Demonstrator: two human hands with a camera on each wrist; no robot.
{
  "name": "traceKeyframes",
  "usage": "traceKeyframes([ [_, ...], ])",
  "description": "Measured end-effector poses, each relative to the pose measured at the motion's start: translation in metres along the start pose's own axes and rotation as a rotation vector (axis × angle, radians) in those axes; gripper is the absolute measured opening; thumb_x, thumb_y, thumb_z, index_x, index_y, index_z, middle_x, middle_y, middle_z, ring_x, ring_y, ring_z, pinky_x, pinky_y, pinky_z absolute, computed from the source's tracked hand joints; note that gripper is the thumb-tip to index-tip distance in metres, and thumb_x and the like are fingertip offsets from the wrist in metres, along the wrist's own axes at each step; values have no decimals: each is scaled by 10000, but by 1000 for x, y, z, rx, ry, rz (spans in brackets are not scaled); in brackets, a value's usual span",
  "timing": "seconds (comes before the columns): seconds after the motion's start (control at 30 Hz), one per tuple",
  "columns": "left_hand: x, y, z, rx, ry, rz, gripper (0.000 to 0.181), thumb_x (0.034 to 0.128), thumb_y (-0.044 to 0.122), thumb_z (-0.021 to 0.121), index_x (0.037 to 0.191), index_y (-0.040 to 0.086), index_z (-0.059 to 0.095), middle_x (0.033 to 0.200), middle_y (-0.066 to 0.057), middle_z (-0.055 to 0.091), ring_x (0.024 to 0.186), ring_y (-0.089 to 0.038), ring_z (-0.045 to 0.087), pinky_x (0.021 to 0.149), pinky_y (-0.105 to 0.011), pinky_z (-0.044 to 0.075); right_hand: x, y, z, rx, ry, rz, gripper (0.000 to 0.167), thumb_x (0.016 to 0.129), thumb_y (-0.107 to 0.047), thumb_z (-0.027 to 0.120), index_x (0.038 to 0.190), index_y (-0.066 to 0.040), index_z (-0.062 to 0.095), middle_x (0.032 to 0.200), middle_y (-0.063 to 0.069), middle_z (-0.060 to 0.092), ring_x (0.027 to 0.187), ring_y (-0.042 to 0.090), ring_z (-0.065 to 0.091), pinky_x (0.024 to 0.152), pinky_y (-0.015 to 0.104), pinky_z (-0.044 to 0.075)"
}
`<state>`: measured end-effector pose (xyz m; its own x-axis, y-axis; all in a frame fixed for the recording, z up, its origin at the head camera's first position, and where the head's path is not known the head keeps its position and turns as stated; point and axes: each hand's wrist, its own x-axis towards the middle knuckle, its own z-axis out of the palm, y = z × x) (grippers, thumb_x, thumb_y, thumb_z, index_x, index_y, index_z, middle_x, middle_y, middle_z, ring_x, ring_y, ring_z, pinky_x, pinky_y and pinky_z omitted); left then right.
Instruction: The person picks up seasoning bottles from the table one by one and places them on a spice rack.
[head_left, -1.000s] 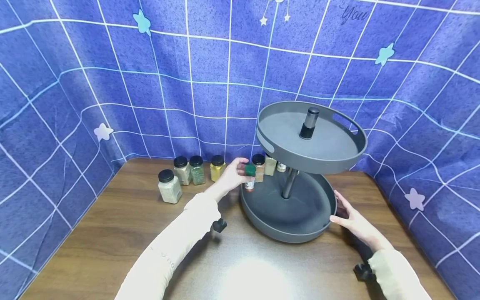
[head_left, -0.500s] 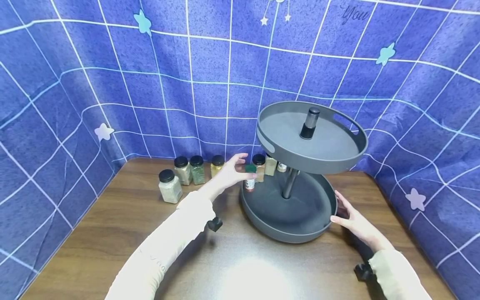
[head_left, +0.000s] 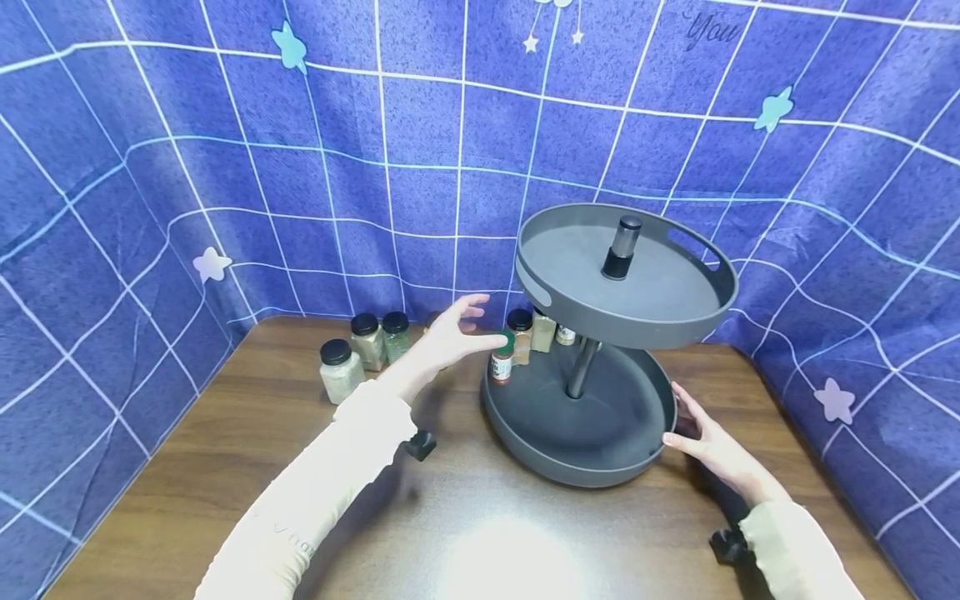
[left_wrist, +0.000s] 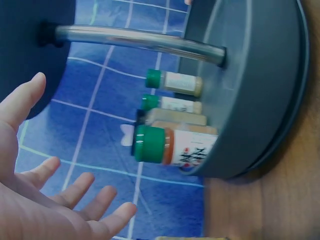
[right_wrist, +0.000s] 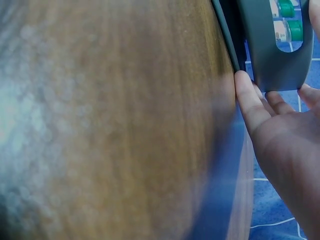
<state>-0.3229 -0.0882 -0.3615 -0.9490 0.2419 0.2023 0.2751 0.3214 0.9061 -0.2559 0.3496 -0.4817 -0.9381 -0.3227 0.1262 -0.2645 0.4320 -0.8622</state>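
Observation:
In the head view my left hand [head_left: 453, 337] is spread just left of a small spice bottle with a green cap [head_left: 502, 367]. The left wrist view shows that bottle [left_wrist: 187, 147] upright inside the lower tray, apart from the fingers. Behind it in the tray stand a black-lidded spice jar [head_left: 519, 337], a pale jar [head_left: 542, 332] and green-capped bottles [left_wrist: 180, 83]. The grey two-tier turntable [head_left: 581, 475] stands on the table. My right hand [head_left: 708, 442] rests its fairly straight fingertips and thumb against the lower tray's right outer wall, beside a handle cutout [right_wrist: 289, 49].
On the wooden table [head_left: 225, 467], left of the turntable, several black-lidded jars stand near the wall: a white one [head_left: 341, 375], a pale one [head_left: 367, 343] and a green one [head_left: 396, 337]. The upper tray [head_left: 570, 242] overhangs the lower one. Blue gridded cloth [head_left: 405, 208] hangs behind.
My left hand has let go of the green-capped spice bottle and moved left, its fingers spreading. The bottle stays in the lower tray. My right hand has stayed at the tray's wall.

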Motion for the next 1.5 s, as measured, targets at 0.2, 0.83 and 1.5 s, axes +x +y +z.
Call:
traceKeyframes([
  [0.2,-8,11,-15,-21,2,-23,744,730,302,810,1374,244,441,1360,-118,473,1247,-364,445,1047,-473,365,0,1,-1,4,0,-9,803,911,-90,605,1517,-93,78,1435,302,282,1107,-68,445,891,55,331],
  [0.83,-42,25,-59,15,50,16,760,747,322,797,1398,284,406,1430,-62,418,1310,-303,376,1070,-487,333,-1,-2,0,11,4,-15,799,910,-85,605,1514,-76,81,1438,316,272,1112,-79,436,891,45,323],
  [1.5,-75,-3,-106,3,207,44,784,778,202,779,1436,196,353,1456,-83,394,1353,-277,327,1101,-496,278,1,2,1,26,7,-16,804,909,-88,609,1516,-89,82,1447,310,264,1162,8,429,903,50,316],
])
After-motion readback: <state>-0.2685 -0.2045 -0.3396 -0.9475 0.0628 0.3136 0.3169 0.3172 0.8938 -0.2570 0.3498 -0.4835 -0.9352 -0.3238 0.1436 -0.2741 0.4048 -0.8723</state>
